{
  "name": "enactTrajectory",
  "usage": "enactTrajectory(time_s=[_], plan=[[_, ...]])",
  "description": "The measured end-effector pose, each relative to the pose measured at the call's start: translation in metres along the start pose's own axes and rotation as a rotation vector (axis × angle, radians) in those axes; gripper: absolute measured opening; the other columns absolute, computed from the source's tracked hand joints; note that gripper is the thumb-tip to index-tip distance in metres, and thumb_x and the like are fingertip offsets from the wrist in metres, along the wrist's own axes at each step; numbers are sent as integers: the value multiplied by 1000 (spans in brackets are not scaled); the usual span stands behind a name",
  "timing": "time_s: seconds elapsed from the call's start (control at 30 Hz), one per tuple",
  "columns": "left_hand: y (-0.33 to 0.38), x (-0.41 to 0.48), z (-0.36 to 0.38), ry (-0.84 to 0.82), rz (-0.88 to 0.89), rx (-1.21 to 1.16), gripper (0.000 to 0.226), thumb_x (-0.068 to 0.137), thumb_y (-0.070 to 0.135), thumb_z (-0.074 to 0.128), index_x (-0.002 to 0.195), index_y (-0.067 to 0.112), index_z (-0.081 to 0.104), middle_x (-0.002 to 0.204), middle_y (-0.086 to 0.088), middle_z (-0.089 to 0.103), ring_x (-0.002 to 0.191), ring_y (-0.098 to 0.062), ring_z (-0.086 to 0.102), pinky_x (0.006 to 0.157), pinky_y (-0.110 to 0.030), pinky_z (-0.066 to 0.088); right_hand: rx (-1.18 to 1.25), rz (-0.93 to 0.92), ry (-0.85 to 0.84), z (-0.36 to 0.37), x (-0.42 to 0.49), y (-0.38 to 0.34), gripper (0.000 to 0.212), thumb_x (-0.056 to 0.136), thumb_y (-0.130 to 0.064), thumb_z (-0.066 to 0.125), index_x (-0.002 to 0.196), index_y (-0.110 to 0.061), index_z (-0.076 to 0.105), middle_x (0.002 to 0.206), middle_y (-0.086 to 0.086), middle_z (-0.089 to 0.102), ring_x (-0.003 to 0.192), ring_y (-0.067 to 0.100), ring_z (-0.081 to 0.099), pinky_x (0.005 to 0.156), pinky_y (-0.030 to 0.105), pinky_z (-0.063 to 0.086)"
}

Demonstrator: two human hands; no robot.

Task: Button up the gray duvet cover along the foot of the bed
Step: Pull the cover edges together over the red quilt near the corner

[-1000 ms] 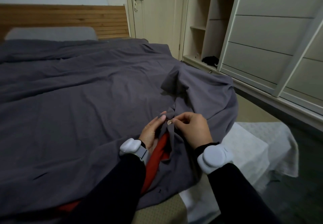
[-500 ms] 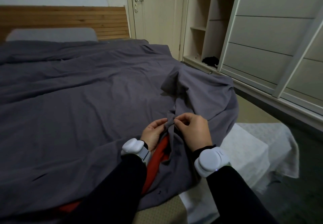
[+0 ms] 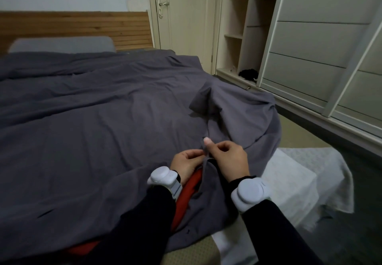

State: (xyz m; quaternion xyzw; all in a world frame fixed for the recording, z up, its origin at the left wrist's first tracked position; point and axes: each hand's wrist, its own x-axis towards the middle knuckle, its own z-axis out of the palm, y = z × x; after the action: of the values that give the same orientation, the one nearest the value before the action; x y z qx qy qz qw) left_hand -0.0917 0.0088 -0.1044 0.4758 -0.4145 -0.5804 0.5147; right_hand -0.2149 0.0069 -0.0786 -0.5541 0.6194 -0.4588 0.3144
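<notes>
The gray duvet cover [image 3: 93,132] is spread over the bed, with its open edge at the foot near me. A red duvet [image 3: 189,194] shows through the gap in that edge. My left hand [image 3: 187,164] pinches one flap of the opening. My right hand [image 3: 226,159] pinches the other flap, thumb raised, right against the left hand. The fabric hides any button between my fingers. A bunched corner of the cover [image 3: 208,101] stands up just beyond my hands.
A white cloth [image 3: 306,177] drapes over the bed's near right corner. Cream wardrobe doors [image 3: 322,43] and open shelves [image 3: 239,24] line the right wall. A closed door [image 3: 184,16] is behind the wooden headboard [image 3: 82,26]. A gray pillow [image 3: 62,44] lies at the head.
The small button seen between my fingertips a second ago is now covered by fabric. Both hands have closed together on the edge and my right thumb has lifted.
</notes>
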Motion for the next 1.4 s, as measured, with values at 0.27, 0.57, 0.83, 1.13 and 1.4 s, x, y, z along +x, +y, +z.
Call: enactTrajectory(time_s=[0.27, 0.57, 0.83, 1.13, 1.4], plan=[[-1, 3, -1, 41, -26, -28, 9, 82, 4, 63, 80, 12, 67, 60, 3, 71, 57, -8, 65, 57, -18, 53, 44, 23, -88, -2, 6, 6, 20, 83, -29, 67, 69, -15, 65, 67, 0, 64, 68, 13, 58, 65, 24, 42], [0, 7, -4, 39, -70, -158, 14, 88, 2, 53, 81, 10, 61, 55, 3, 70, 52, -5, 65, 52, -15, 52, -69, -96, -174, -4, 7, 16, 15, 78, -15, 73, 71, -16, 60, 63, -7, 59, 60, 3, 52, 58, 4, 40], [14, -8, 1, 95, 40, 292, 28, 92, 3, 45, 111, 4, 65, 108, -13, 68, 98, -20, 62, 86, -22, 48, -45, -61, -40, 0, 1, 19, 8, 81, -14, 68, 82, -12, 60, 65, -4, 56, 67, 13, 53, 60, 14, 39], [40, -54, -37, 36, 161, 1025, 27, 85, 25, 59, 110, 20, 67, 115, 0, 70, 113, -18, 60, 96, -19, 40, -20, -32, 102, -20, -35, -8, 26, 89, -35, 56, 102, -14, 62, 93, 2, 65, 94, 23, 63, 83, 31, 47], [58, -78, -27, -37, 256, 1246, 34, 87, 32, 48, 120, 35, 59, 125, -5, 61, 121, -26, 51, 102, -39, 41, -15, -45, 147, -11, -65, -24, 24, 87, -30, 58, 98, -9, 65, 102, 13, 67, 96, 26, 63, 79, 28, 44]])
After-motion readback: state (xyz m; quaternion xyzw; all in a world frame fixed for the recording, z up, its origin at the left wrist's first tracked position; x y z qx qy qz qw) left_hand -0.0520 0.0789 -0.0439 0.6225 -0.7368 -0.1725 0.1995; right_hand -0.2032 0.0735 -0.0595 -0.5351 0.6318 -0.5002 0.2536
